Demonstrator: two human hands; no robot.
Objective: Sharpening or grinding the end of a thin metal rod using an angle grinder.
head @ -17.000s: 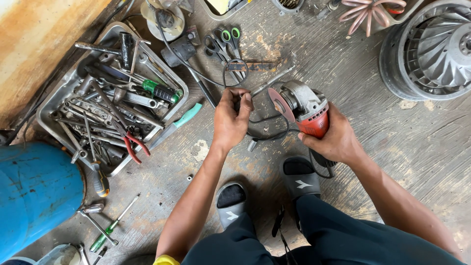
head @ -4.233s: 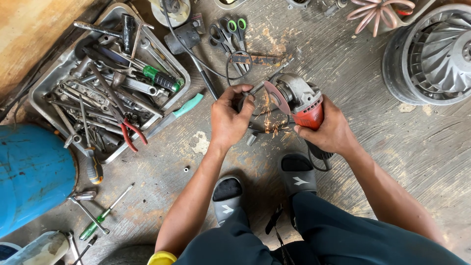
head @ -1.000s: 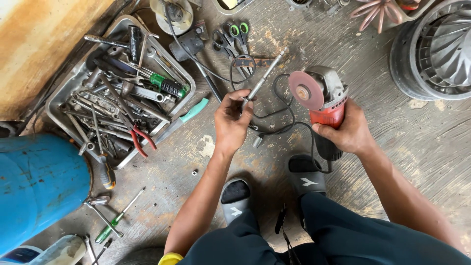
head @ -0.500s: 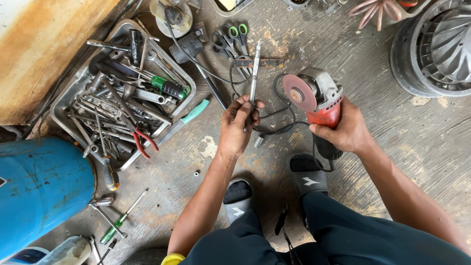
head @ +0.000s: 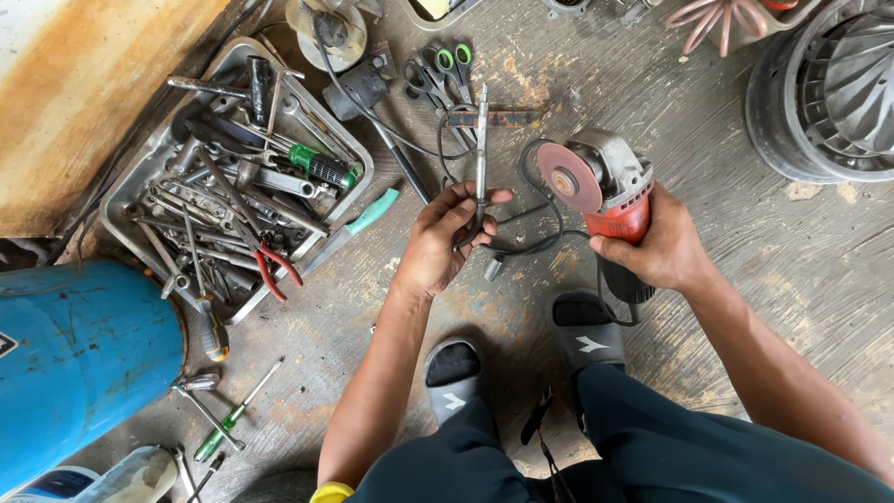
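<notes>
Hands gripping metal rod (head: 480, 149) and red angle grinder (head: 607, 186), tool tray (head: 130, 210) well left, scissors (head: 445, 70) beyond.

Stained grey concrete floor (head: 745, 279), rusty metal panel (head: 84, 84), even daylight

The grinder (head: 610, 191) has a red body, a grey metal head and a dull pink-red disc (head: 569, 177). The rod (head: 480, 154) is bare silvery steel. The cord (head: 535, 233) is black. The tray (head: 126, 200) is grey metal; in it lie pliers (head: 270, 261) with red handles and a screwdriver (head: 321, 168) with a green handle. The cylinder (head: 79, 363) is blue. The sandals (head: 587, 331) are grey with white marks. The scissors (head: 447, 70) have green handles.
</notes>
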